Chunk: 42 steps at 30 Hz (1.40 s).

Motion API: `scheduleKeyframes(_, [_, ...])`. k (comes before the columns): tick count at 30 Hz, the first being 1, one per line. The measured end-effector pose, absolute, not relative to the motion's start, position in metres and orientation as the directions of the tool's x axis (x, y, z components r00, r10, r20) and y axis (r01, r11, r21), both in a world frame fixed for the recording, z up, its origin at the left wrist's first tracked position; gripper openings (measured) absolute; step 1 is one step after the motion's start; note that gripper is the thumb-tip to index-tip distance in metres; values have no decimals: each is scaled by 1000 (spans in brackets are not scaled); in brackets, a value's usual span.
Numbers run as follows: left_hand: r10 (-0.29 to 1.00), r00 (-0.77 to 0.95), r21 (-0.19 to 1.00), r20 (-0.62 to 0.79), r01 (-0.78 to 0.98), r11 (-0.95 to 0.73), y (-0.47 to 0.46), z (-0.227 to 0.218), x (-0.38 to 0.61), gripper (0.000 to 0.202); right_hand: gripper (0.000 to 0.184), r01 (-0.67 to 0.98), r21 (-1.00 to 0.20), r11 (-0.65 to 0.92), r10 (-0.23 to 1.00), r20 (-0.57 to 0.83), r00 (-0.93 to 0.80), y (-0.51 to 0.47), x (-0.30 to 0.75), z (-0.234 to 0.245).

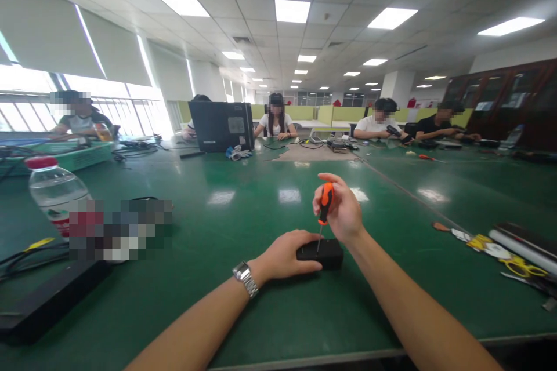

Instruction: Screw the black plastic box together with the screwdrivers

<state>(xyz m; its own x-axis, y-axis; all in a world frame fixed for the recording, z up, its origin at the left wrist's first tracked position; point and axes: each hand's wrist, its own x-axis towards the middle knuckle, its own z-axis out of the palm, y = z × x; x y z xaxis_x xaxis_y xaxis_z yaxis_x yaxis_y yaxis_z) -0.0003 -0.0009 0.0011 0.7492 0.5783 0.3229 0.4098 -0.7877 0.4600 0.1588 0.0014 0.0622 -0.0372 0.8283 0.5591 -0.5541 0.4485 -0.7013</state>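
A small black box-shaped part (331, 254) lies on the green tabletop close in front of me. My left hand (292, 255), with a metal-band watch on its wrist, grips the part from the left, thumb along the near side and fingers over the far side. In my right hand (343, 211) is a screwdriver (326, 200) with an orange and black handle. It stands nearly upright, its thin shaft pointing down and its tip at the top face of the part. Some of my right fingers are raised off the handle. What lies under the tip is too small to tell.
On the left are a water bottle (56, 191), a long black bar-shaped object (56, 295) and a green basket (82, 153). Yellow-handled scissors (520, 266) lie with other tools at right. Across the table (243, 208) several people sit near a black computer case (221, 126).
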Motion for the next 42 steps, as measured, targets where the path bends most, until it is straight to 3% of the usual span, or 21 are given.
scheduleKeyframes(3, [575,753,460,321,407,-790,-1,3,0,54,21,-586,-678,444,820,571,-38,-1,158,63])
scheduleKeyframes(9, [576,753,467,318,405,-786,-2,3,0,52,22,-562,-743,364,838,524,-150,-3,158,64])
scheduleKeyframes(13, [577,748,461,328,406,-789,-1,2,0,53,25,-627,-705,333,836,528,-149,-2,160,65])
scheduleKeyframes(19, [589,739,471,325,414,-779,-2,3,1,47,22,-564,-760,324,849,496,-181,-3,160,65])
scheduleKeyframes(25, [568,751,440,337,408,-800,-4,10,1,40,16,-690,-633,351,903,423,72,12,186,72])
scheduleKeyframes(32, [587,740,454,329,421,-785,-3,9,1,42,19,-635,-696,335,895,446,-17,11,192,73])
scheduleKeyframes(42, [591,739,478,323,412,-776,-3,7,1,43,21,-644,-679,351,875,483,-33,6,189,76])
